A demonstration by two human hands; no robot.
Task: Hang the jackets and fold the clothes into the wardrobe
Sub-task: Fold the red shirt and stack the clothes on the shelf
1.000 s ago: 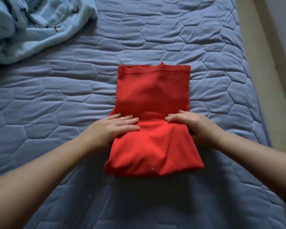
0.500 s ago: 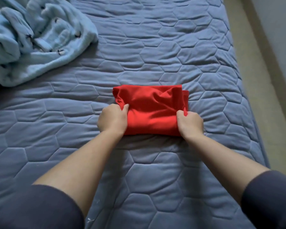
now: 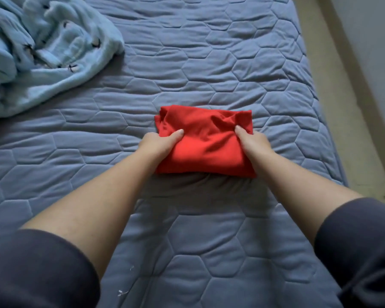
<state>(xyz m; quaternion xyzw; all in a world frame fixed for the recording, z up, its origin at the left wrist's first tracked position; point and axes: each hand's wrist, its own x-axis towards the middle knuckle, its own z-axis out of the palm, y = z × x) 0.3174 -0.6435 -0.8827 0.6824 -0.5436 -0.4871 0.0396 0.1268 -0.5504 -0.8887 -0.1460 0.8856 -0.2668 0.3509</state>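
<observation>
Our left hand [image 3: 157, 143] and right hand [image 3: 252, 144] each grip the folded red garment [image 3: 203, 143], thumbs on top, fingers curled beneath.

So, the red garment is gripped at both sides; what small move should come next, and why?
Probably lift the red garment level off the bed: it is folded into a compact bundle, and the left hand and right hand each grip a side, thumbs on top.

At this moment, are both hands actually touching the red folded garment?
Touching. The head view shows the left hand and right hand each gripping a side of the red garment, thumbs pressed on top.
</observation>
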